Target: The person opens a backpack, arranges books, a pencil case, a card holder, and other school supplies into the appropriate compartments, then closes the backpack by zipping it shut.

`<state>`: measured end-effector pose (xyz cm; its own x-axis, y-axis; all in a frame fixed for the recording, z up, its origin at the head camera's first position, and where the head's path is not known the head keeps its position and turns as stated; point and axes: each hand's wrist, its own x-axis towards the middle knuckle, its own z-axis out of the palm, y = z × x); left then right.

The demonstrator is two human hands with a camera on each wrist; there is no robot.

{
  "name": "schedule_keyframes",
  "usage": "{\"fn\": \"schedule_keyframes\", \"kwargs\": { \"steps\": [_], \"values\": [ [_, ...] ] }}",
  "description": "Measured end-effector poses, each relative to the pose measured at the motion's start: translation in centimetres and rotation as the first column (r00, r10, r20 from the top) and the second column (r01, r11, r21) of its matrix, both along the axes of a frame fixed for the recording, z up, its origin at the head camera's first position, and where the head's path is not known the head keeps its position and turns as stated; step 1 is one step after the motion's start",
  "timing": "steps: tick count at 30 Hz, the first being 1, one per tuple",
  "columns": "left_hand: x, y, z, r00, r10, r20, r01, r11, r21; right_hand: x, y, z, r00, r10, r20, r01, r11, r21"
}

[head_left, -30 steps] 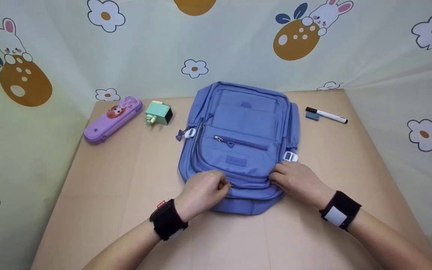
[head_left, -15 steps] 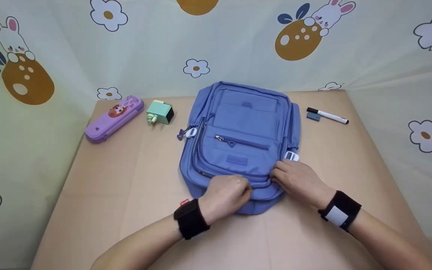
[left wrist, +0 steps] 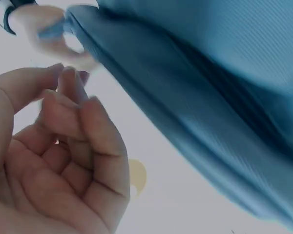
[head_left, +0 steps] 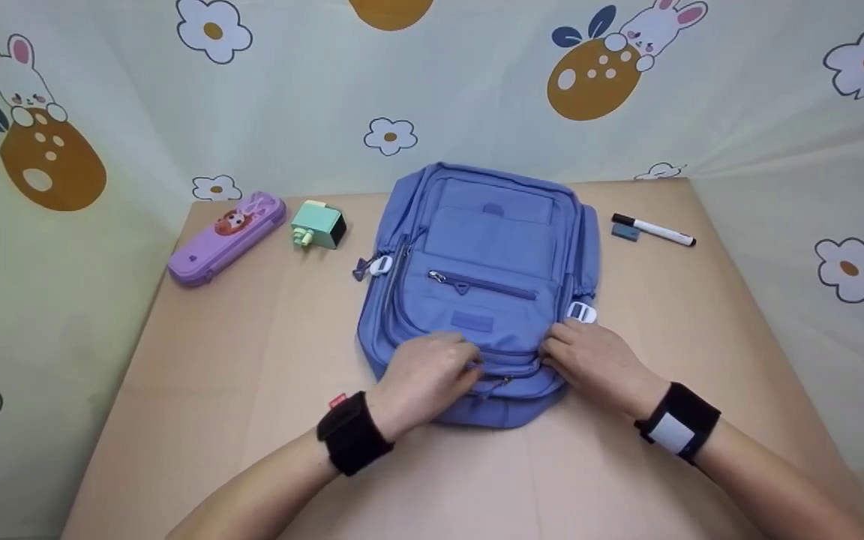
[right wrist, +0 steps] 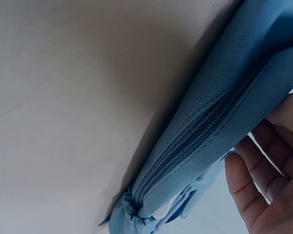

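A blue backpack (head_left: pixel 492 255) lies on its back on the table, front pockets up. My right hand (head_left: pixel 589 360) pinches the fabric at its lower right side, by a white buckle (head_left: pixel 580 313). My left hand (head_left: pixel 428 375) is over the lower front pocket with its fingers curled. In the left wrist view, the left hand's curled fingers (left wrist: pixel 105 141) show nothing between them, close beside the fabric. A zipper pull (head_left: pixel 505 381) lies just right of that hand. The right wrist view shows a side zipper (right wrist: pixel 200 129) running along the bag next to the right hand's fingers.
A purple pencil case (head_left: pixel 226 240) and a green box-shaped thing (head_left: pixel 318 225) sit at the back left of the table (head_left: pixel 214 420). Right of the backpack lie a white marker (head_left: pixel 657 230) and a small blue block (head_left: pixel 625 232). Patterned cloth (head_left: pixel 469 82) surrounds the table.
My left hand went right along the lower pocket with the zipper pull, then came back left off it. The pull now sits further right. The right hand has stayed in place.
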<state>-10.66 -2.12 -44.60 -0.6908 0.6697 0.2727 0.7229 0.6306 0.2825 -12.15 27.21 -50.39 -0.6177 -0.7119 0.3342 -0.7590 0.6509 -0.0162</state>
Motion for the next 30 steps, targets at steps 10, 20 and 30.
{"fn": "schedule_keyframes", "kwargs": {
  "steps": [10,20,30],
  "values": [
    [-3.0,-4.1,-0.5,0.995,-0.092,0.025,0.096,0.974,-0.208,0.4,-0.1,0.2,1.000,-0.008,0.002,0.008,1.000,-0.019],
    [-3.9,-4.0,-1.4,0.988,-0.149,-0.041,0.134,0.956,-0.260,0.6,-0.9,1.4,1.000,0.000,0.028,0.002,0.998,-0.068],
    [-3.7,-4.0,-2.0,0.980,-0.136,-0.144,0.089,0.951,-0.298,2.8,-6.8,2.2,0.975,0.219,0.047,-0.202,0.952,-0.230]
  ]
}}
